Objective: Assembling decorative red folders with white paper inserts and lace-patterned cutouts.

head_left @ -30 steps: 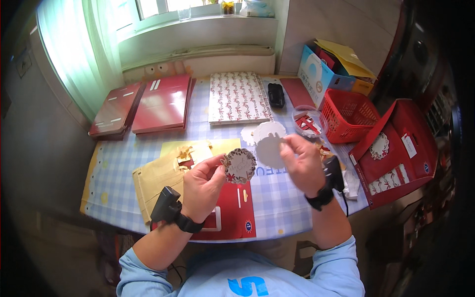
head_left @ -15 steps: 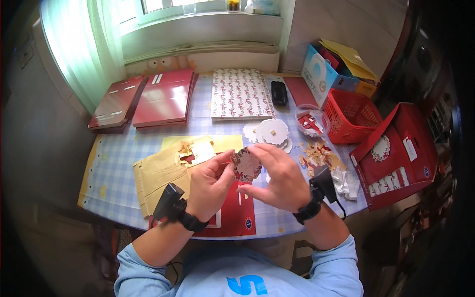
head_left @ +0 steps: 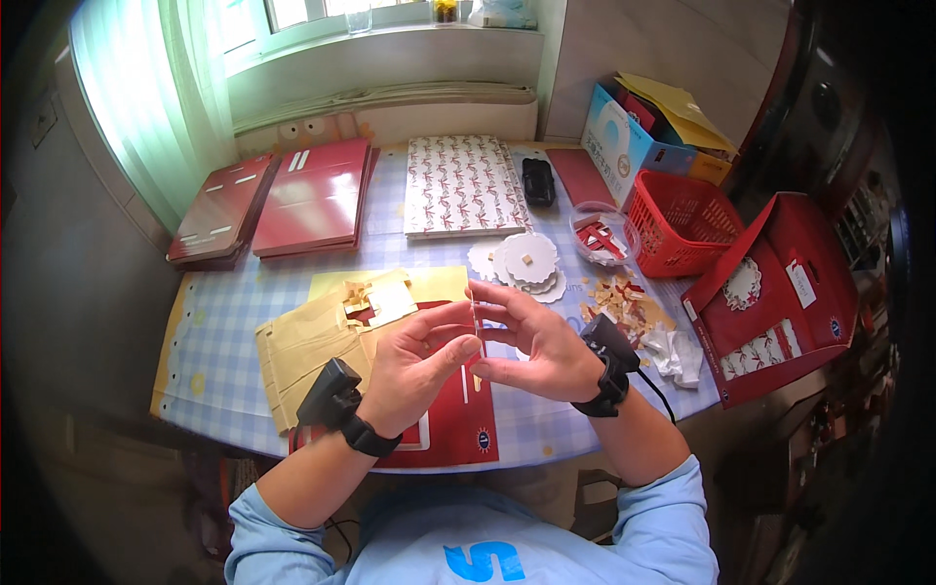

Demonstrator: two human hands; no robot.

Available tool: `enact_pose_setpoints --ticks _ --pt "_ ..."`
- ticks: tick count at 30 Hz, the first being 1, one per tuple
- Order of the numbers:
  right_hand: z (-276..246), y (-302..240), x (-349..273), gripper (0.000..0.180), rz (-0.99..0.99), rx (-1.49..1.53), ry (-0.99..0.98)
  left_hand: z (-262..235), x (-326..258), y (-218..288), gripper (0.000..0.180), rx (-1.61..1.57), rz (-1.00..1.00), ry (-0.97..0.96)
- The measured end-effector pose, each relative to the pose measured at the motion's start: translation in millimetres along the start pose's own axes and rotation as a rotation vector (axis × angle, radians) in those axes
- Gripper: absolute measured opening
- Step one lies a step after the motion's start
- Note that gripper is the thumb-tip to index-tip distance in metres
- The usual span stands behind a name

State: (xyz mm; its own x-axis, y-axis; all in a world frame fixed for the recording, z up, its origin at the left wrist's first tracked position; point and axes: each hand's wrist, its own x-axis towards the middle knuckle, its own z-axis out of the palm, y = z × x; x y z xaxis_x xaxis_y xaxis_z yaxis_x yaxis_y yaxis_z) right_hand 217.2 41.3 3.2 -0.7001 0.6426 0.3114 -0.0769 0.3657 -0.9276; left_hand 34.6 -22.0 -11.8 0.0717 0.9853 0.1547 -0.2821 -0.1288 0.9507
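Note:
Between my two hands a scalloped round card tag (head_left: 475, 314) stands edge-on, so it shows as a thin line. My left hand (head_left: 421, 366) pinches it from the left with thumb and fingers. On the other side, the fingertips of my right hand (head_left: 538, 341) rest against it, the thumb lower down. Below lies a flat red printed card sheet (head_left: 458, 419), partly covered by my left hand and wrist. A tan paper envelope (head_left: 292, 361) with torn gold paper on top lies left of my hands. White scalloped tags (head_left: 531, 255) are piled just beyond them.
Red folders (head_left: 312, 195) and a patterned white stack (head_left: 458, 180) line the back. At right are a clear tub (head_left: 604, 239), red basket (head_left: 682, 229), blue box (head_left: 624, 146), paper scraps (head_left: 624, 302), crumpled tissue (head_left: 673, 356) and an open red gift box (head_left: 770, 302).
The round tag has turned from showing its floral face to edge-on. My right hand has moved left, closer to my left hand, and its fingers have come together on the tag.

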Motion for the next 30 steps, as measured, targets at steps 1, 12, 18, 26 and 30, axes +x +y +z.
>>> enact_pose_setpoints --ticks 1,12,18,26,30 --pt "0 -1 0 0.074 0.039 0.076 -0.005 -1 0 0 0.042 0.0 0.0 -0.001" --pt "-2 3 2 0.073 0.109 0.317 -0.048 -3 0 -3 0.04 -0.047 -0.021 0.017" --pt "-3 8 2 0.074 0.114 0.375 -0.055 2 -1 4 0.036 0.015 0.019 0.044" --pt "-3 8 -1 0.049 0.045 0.133 0.061 2 -4 1 0.032 0.147 0.109 0.191" --pt "-15 -2 -4 0.031 0.093 -0.198 0.298 -1 -2 7 0.034 0.195 0.027 0.288"
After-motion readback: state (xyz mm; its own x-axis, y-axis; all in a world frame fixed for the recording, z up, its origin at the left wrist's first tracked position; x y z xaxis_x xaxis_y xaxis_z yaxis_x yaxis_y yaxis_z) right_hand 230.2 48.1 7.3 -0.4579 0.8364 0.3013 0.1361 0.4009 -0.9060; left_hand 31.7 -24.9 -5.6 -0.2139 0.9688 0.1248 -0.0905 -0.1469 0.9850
